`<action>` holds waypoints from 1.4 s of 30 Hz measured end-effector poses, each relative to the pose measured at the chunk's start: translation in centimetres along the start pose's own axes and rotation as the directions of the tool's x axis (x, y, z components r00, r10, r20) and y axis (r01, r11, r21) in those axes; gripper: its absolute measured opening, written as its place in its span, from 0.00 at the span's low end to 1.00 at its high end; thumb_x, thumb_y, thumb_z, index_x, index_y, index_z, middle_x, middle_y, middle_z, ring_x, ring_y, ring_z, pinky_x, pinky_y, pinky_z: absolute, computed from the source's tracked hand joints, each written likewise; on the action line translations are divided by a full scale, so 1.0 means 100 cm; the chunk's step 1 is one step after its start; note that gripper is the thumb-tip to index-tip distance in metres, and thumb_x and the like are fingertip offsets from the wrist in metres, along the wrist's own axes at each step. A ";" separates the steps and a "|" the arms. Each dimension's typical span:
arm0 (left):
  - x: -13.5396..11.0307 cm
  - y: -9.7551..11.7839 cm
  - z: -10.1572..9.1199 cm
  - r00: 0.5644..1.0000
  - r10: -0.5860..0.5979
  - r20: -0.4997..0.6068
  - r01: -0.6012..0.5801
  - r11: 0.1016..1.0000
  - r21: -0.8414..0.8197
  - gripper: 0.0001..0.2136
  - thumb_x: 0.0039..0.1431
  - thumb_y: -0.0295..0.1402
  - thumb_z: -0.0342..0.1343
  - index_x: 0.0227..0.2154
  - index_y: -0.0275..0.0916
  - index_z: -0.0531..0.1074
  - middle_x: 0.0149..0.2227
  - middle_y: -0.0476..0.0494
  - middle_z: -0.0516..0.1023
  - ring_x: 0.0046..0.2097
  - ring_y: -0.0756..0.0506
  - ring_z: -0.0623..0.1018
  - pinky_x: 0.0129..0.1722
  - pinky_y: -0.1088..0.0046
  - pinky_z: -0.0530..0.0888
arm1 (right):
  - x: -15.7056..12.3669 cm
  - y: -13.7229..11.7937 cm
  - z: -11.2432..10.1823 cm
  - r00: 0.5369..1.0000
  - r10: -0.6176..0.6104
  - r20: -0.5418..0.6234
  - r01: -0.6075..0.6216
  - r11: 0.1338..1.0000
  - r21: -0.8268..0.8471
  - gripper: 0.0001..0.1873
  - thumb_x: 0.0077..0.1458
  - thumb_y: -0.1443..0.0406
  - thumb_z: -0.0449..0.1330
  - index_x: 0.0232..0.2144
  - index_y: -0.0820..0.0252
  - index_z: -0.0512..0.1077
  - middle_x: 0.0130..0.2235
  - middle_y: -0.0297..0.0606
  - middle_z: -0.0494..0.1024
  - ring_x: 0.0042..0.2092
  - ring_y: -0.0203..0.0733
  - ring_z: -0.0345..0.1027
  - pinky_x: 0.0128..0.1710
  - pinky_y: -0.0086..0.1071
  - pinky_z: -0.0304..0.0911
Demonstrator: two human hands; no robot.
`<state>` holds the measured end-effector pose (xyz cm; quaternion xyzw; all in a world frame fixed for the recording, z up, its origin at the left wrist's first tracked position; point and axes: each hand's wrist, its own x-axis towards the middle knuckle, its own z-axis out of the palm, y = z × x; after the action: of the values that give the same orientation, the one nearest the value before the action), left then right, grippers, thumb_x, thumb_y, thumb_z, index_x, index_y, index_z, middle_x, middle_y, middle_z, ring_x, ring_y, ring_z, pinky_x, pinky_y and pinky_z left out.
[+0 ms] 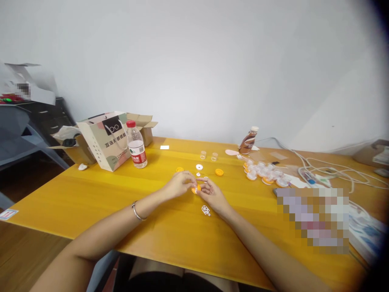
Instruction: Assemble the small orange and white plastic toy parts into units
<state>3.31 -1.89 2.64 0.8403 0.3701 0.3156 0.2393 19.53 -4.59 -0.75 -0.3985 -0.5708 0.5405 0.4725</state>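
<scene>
Hands are meeting at the fingertips above the middle of the worktop (91, 207), with the left hand (179, 183) curling in from the left and the right hand (212, 196) pinching from the right. Both are nearly closed on a small orange plastic piece (196, 189), though the fingers are covering too much of it to show its exact shape or how firmly each hand is gripping. It is sitting between them, with a pale edge showing beside the orange.

Being so small, the piece could slip if the pinch is loose or the fingers are pressing unevenly, and it could then skid across the smooth worktop. A careless movement of the right hand could also catch the white perforated plastic piece (206, 210) lying just to the near side of it. Farther off, a slip could knock into the white disc (199, 167) or the two orange discs (180, 169) (219, 172) lying loose on the far side. Clear plastic cups (203, 155) are standing beyond them, and a cluster of orange-and-white parts (263, 173) is lying to the right.
</scene>
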 end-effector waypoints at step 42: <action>0.006 -0.022 0.013 0.963 -0.171 -0.207 0.120 0.963 -0.241 0.10 0.53 0.36 0.47 0.28 0.34 0.69 0.30 0.46 0.74 0.33 0.51 0.72 0.33 0.78 0.67 | 0.013 0.000 -0.020 0.947 -0.126 -0.296 0.155 0.985 0.077 0.22 0.34 0.64 0.65 0.35 0.55 0.65 0.35 0.35 0.73 0.36 0.37 0.67 0.42 0.35 0.60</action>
<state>3.56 -0.29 0.59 0.7367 0.4175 0.4304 0.3125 21.17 -2.86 -0.69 -0.4079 -0.4945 0.4689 0.6076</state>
